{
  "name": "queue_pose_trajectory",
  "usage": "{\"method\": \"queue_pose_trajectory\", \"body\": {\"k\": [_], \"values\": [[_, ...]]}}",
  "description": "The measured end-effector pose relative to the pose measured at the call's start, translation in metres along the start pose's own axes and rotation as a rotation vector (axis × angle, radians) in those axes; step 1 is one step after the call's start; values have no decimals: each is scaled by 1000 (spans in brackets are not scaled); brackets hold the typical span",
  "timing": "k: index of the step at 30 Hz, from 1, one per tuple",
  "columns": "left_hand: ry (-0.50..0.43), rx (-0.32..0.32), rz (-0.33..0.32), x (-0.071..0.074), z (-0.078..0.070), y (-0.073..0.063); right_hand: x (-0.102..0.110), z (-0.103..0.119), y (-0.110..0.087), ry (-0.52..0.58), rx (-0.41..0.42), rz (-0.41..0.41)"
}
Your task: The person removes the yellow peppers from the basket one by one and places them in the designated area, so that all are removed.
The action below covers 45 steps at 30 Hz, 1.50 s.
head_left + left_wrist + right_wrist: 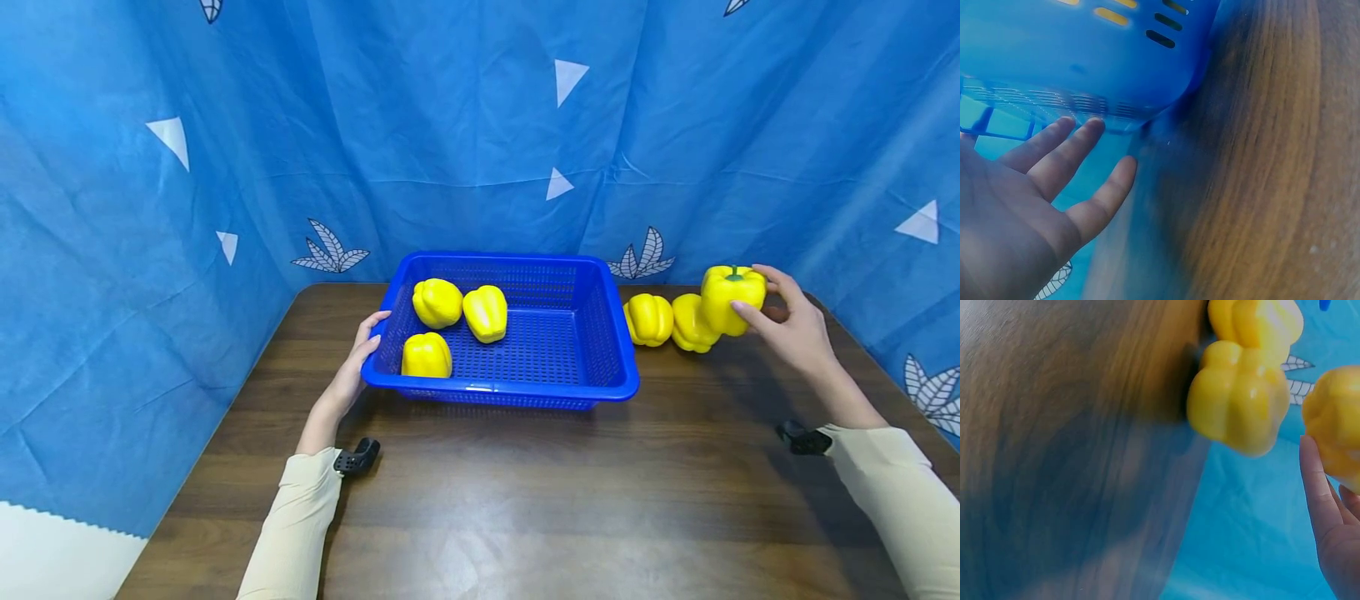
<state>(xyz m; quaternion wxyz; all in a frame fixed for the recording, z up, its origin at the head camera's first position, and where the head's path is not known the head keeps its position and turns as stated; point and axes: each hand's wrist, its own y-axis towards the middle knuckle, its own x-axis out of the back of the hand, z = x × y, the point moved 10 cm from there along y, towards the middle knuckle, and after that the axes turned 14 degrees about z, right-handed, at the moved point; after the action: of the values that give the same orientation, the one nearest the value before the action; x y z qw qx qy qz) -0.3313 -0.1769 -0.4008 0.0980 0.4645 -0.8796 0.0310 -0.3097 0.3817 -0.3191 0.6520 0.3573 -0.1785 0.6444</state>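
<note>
My right hand (798,329) holds a yellow bell pepper (733,300), green stem upward, with the thumb at its near side and fingers around its right and back. In the right wrist view this pepper (1338,419) is partly cut off by the frame edge. Two more yellow bell peppers lie on the table, one (693,323) partly behind the held one, the other (649,320) beside the basket. My left hand (348,375) holds the left rim of a blue plastic basket (498,390); in the left wrist view, several fingers (1063,162) reach below its rim.
Inside the basket, three yellow bell peppers sit toward the left: one at the back (437,302), one beside it (486,314), one in front (427,357). The brown wooden table (525,500) extends toward me. A blue patterned curtain (480,125) hangs behind and at both sides.
</note>
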Motion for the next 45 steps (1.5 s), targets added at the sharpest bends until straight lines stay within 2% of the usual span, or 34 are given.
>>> {"method": "queue_pose_trajectory", "body": {"k": [8, 10, 14, 17, 23, 26, 34, 41, 45], "values": [[1, 5, 0, 0, 2, 1, 8, -52, 1, -32, -89, -42], [-1, 4, 0, 0, 2, 1, 8, -58, 0, -29, -107, -40], [3, -3, 0, 1, 1, 0, 8, -53, -5, -2, -124, -24], [4, -6, 0, 0, 0, 0, 8, -59, -7, -14, -147, -25], [3, -9, -1, 1, 1, 0, 11, -130, 1, -37, -202, -46], [2, -14, 0, 1, 0, 1, 12, -151, 4, -15, -208, -40], [0, -13, 5, 0, -2, 3, 8, -153, 0, -3, -268, 0], [1, -14, -3, 1, -2, 2, 2, -133, -6, 37, -315, 54], [4, -1, -9, 1, 1, 1, -3, -140, -4, 48, -325, 72]]}}
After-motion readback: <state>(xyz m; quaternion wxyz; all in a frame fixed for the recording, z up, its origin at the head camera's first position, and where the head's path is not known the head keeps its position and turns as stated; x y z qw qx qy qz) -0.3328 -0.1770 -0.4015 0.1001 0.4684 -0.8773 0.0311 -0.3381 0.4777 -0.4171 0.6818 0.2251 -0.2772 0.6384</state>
